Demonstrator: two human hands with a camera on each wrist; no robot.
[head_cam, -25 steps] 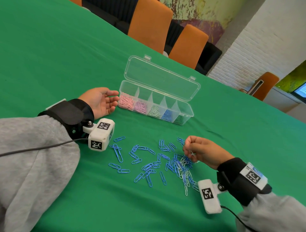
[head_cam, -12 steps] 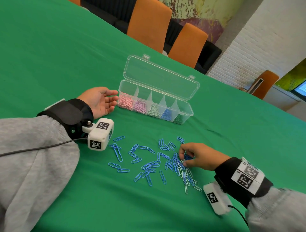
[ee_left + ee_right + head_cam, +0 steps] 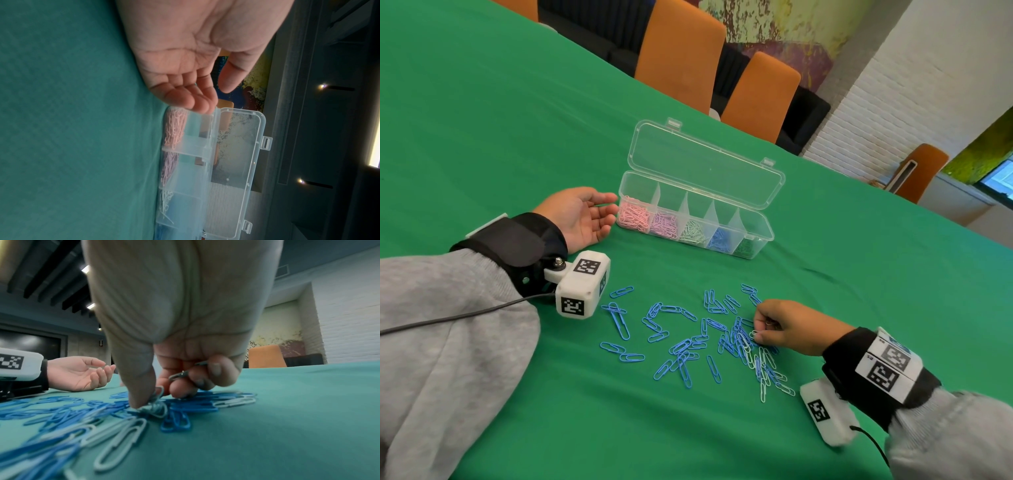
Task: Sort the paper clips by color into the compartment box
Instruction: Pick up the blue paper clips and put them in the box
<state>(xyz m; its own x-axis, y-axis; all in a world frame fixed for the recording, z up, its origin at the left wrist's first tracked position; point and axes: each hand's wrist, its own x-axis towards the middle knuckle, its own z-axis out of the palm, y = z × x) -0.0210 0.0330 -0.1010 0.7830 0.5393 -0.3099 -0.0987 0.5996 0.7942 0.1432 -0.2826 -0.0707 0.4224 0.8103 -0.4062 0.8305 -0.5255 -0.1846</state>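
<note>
The right hand (image 3: 787, 327) has dropped from a raised pinch back down onto the heap and now works at its 3 o'clock edge, while the left hand (image 3: 582, 219) has not budged, lying palm up with loose fingers, holding nothing, just at the 9 o'clock end of the compartment box (image 3: 698, 222). In the right wrist view the right hand's curled fingers (image 3: 213, 374) already trap a pale clip or two against the palm, and the thumb (image 3: 141, 386) bears down on another pale clip (image 3: 158, 408) in the tangle, so this hand is grasping clips and hunting for more. The paper clips (image 3: 688, 335) lie scattered on the green bench (image 3: 517, 102) at 6 o'clock of the box, mostly blue, with the white ones (image 3: 767, 377) bunched toward 4 o'clock under the right wrist. The box stands open with its lid tipped back toward 12 o'clock, holding pink, lilac, white, blue and green heaps from 9 o'clock to 3 o'clock. To do this step well, I judge the thumb should drag one white clip clear of the blues before pinching, because interlocked wires will likely lift a stray blue along. Keep the stored clips clamped by the outer fingers, pick with thumb and forefinger only, then carry the handful to the middle compartment. A sliding box is the risk; the idle left hand could steady it.
</note>
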